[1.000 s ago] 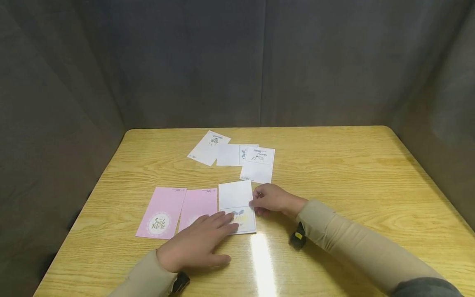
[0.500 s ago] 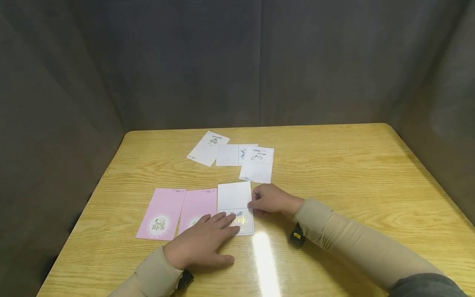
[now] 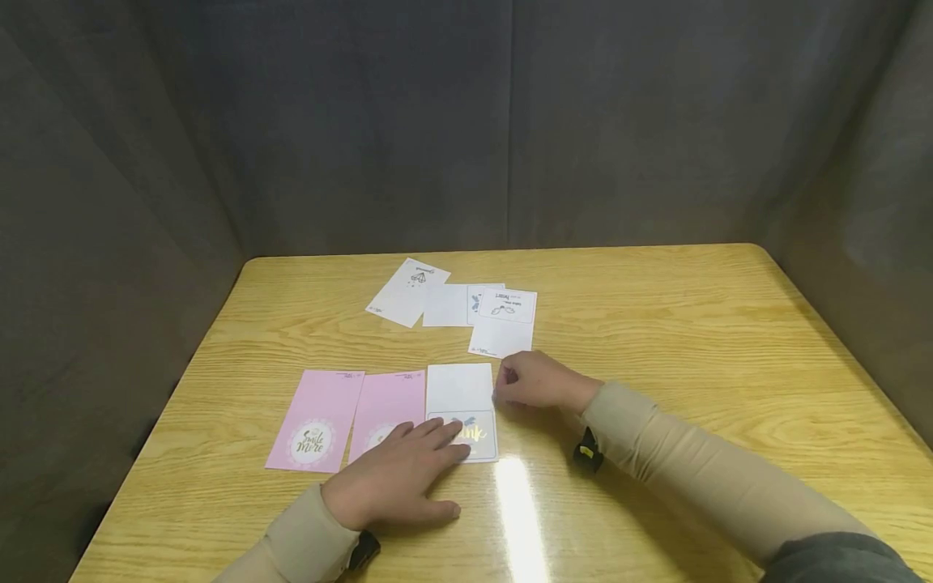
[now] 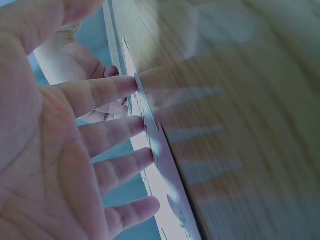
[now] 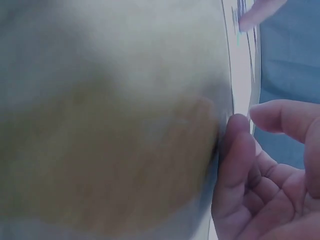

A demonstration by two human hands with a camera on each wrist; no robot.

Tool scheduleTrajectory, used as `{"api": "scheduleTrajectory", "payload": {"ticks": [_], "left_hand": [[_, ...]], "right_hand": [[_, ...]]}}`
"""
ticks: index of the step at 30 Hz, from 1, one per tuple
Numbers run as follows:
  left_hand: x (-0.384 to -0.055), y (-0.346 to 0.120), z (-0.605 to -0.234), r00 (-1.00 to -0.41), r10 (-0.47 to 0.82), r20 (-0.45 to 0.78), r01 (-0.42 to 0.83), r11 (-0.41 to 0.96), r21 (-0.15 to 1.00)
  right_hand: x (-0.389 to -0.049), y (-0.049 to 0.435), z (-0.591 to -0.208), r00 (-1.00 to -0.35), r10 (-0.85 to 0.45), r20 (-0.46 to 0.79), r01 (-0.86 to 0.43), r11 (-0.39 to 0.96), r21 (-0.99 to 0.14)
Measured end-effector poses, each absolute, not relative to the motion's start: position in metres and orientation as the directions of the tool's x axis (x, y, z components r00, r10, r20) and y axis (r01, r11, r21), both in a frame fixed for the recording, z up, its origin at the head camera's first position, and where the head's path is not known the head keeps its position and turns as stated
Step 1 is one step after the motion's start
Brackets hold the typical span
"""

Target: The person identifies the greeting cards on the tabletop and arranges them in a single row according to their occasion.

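Observation:
In the head view my left hand (image 3: 408,478) lies palm down with fingers spread across the middle pink card (image 3: 394,394) and the white card (image 3: 461,389), which has gold lettering. The left wrist view shows its straight fingertips (image 4: 134,84) touching the cards' surface. At the white card's right edge, my right hand (image 3: 535,380) stays close with bent fingers. In the right wrist view its thumb (image 5: 270,115) and index fingertip stand slightly apart near that edge. Another pink card (image 3: 309,421), reading "Smile More", lies to the left.
Farther back on the wooden table (image 3: 656,308) are a tilted white card (image 3: 404,304), a sideways white card (image 3: 445,304) and an overlapping white card (image 3: 503,336). Grey fabric (image 3: 379,121) hangs behind and along both sides.
The white card's far end has come down slightly and its right edge has shifted a little left. My right thumb has moved off the card to its edge. My left hand stays in place.

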State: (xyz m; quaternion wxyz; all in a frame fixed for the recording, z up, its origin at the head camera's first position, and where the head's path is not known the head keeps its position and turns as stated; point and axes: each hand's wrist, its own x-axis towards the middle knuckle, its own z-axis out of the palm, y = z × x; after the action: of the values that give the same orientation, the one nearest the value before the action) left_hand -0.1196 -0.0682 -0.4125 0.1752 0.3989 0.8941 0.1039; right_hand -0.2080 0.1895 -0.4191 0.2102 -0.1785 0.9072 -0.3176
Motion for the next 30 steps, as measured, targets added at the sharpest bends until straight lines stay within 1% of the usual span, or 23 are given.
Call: {"api": "scheduleTrajectory", "payload": {"ticks": [4, 12, 18, 23, 30], "left_hand": [[-0.119, -0.068, -0.413, -0.624, 0.75, -0.219, 0.682, 0.66, 0.316], [-0.118, -0.068, -0.413, -0.635, 0.743, -0.212, 0.675, 0.667, 0.315], [-0.118, -0.069, -0.414, -0.635, 0.739, -0.224, 0.666, 0.671, 0.327], [-0.118, -0.069, -0.414, -0.634, 0.741, -0.223, 0.669, 0.669, 0.324], [-0.119, -0.07, -0.414, -0.637, 0.743, -0.207, 0.674, 0.667, 0.317]], "right_hand": [[-0.218, 0.195, -0.413, -0.869, -0.443, -0.222, -0.247, 0.775, -0.581], [-0.243, 0.203, -0.402, -0.881, -0.455, -0.131, -0.387, 0.851, -0.356], [-0.265, 0.204, -0.397, -0.852, -0.51, -0.119, -0.472, 0.847, -0.245], [-0.281, 0.205, -0.395, -0.841, -0.527, -0.12, -0.506, 0.846, -0.166], [-0.293, 0.2, -0.392, -0.821, -0.559, -0.114, -0.556, 0.829, -0.059]]}}
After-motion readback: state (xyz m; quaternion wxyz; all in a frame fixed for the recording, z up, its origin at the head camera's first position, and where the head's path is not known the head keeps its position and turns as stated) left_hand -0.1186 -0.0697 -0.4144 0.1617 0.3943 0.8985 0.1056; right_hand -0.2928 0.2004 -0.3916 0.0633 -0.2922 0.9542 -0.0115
